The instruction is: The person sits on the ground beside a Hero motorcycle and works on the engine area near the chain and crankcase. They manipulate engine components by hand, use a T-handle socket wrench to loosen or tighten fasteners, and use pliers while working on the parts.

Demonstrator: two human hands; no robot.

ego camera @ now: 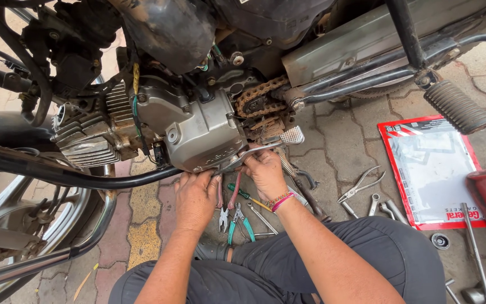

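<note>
Head view: at centre frame the left hand presses curled fingers against the lower edge of the silver engine cover. The right hand is closed around a spanner set at that edge. The step looks like working a cover bolt; next needs a steady turn. Pliers lie on the paving below.

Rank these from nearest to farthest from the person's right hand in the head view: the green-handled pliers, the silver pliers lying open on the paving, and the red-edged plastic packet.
From the right hand:
1. Green-handled pliers, on the ground just below the hand.
2. Silver pliers, open on the paving to the right.
3. Red-edged plastic packet, farther right, beyond the silver pliers.
</note>
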